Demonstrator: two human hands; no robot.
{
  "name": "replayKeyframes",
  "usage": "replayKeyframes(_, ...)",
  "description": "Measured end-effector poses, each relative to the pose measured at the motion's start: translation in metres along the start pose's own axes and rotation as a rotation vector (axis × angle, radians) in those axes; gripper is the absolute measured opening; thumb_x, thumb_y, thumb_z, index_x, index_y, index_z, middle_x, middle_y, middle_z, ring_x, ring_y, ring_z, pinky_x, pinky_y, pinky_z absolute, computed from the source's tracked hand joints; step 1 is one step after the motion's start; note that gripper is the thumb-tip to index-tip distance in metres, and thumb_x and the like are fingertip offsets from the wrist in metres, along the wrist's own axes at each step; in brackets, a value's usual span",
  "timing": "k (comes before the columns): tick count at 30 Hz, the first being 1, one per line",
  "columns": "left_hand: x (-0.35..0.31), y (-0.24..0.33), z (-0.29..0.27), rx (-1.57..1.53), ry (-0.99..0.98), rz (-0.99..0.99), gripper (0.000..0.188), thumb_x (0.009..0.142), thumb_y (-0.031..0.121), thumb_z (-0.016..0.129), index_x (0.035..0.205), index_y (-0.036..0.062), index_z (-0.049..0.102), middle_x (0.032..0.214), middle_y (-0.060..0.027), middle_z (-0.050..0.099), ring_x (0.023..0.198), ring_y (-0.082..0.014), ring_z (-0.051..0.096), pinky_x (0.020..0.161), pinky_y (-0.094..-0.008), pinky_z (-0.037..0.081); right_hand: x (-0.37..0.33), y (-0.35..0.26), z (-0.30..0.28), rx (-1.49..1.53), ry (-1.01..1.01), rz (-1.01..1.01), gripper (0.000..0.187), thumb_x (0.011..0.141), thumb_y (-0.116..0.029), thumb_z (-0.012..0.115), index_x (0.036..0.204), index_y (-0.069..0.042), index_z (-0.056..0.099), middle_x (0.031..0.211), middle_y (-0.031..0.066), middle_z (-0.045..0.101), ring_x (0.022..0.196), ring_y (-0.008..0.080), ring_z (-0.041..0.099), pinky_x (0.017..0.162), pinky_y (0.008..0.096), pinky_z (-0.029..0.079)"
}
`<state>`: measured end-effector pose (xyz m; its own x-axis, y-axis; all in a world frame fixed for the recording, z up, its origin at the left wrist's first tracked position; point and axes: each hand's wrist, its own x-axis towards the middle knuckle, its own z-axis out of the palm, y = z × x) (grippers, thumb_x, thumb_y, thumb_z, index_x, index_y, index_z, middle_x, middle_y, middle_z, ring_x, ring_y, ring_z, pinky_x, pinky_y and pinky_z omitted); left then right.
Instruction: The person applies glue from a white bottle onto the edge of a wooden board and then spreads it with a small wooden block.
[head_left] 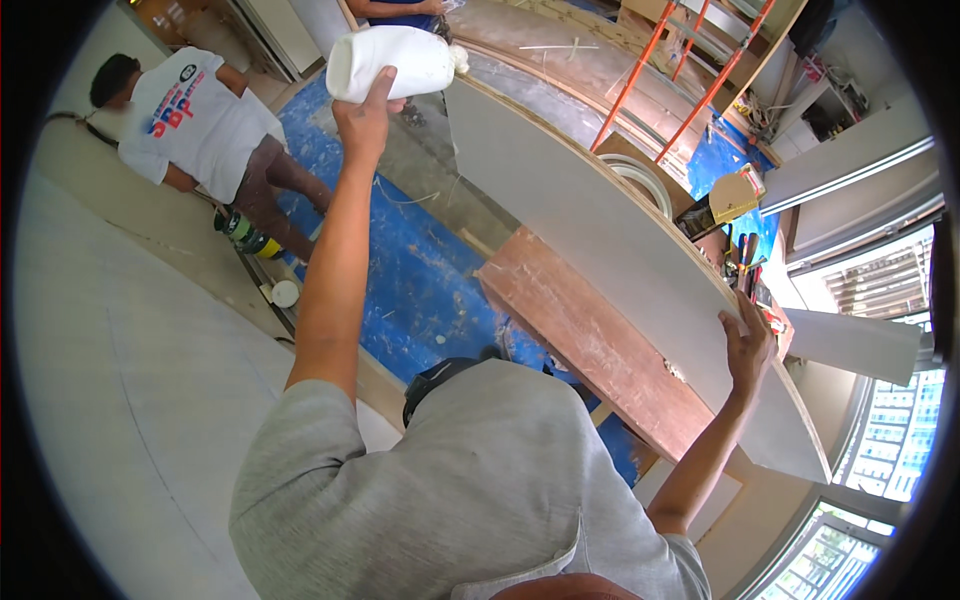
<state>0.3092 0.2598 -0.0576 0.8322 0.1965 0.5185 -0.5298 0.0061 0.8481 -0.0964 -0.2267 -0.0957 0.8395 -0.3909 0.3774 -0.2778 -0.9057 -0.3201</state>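
Observation:
High up and to the left, my left hand (365, 122) is wrapped round a white plastic squeeze bottle (395, 66). The bottle lies tipped on its side, its tip crusted with a whitish lump and pointing right. That tip is close to the far end of a long white panel (590, 245), which stands on edge with its raw brown edge upward and slightly curved. Towards the panel's near right end, my right hand (748, 350) is closed over that upper edge, thumb on the white face. Its other fingers are partly hidden behind the panel.
A reddish-brown wooden plank or bench (590, 335) runs beside the panel. Blue sheeting (420, 290) covers the floor. One person (195, 125) stands at left; another (400, 12) is partly visible at top. An orange ladder (685, 85), coiled white tubing (640, 182) and hand tools (745, 255) lie beyond.

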Motion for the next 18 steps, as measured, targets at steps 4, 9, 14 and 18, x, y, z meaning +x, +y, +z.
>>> replayKeyframes(4,0.002,0.001,-0.005,0.007,0.032,-0.014,0.030,0.093,0.013,0.076,0.113,-0.0085,0.072,0.099,-0.0155,0.077,0.070,-0.0215,0.074,0.059,-0.0286,0.059,0.001,0.006,0.003,0.003,0.021,-0.045,0.047,0.080,-0.023,0.085,0.125,-0.013,0.076,0.114,0.0147,0.077,0.098,0.0311,0.074,0.085,0.0408,0.056)
replayKeyframes(9,-0.008,0.013,-0.004,-0.026,0.000,-0.001,0.029,0.093,0.013,0.076,0.114,-0.0080,0.072,0.100,-0.0151,0.077,0.071,-0.0205,0.074,0.059,-0.0286,0.059,0.002,0.001,0.001,0.014,0.012,-0.002,0.047,0.081,-0.024,0.085,0.125,-0.013,0.076,0.116,0.0148,0.077,0.097,0.0311,0.075,0.085,0.0407,0.056)
replayKeyframes(14,-0.004,0.003,-0.012,0.015,0.049,0.034,0.030,0.094,0.013,0.075,0.114,-0.0080,0.071,0.099,-0.0146,0.077,0.071,-0.0202,0.074,0.060,-0.0286,0.059,0.004,-0.005,0.000,0.035,-0.037,0.079,0.047,0.081,-0.026,0.085,0.126,-0.012,0.075,0.118,0.0150,0.076,0.096,0.0308,0.075,0.082,0.0407,0.056)
replayKeyframes(18,-0.010,0.014,-0.004,-0.001,0.009,-0.006,0.029,0.094,0.013,0.075,0.114,-0.0082,0.071,0.098,-0.0144,0.077,0.071,-0.0200,0.074,0.060,-0.0286,0.059,0.004,0.005,0.004,0.000,0.017,-0.030,0.048,0.082,-0.027,0.085,0.126,-0.012,0.075,0.119,0.0151,0.076,0.094,0.0304,0.075,0.079,0.0401,0.057)
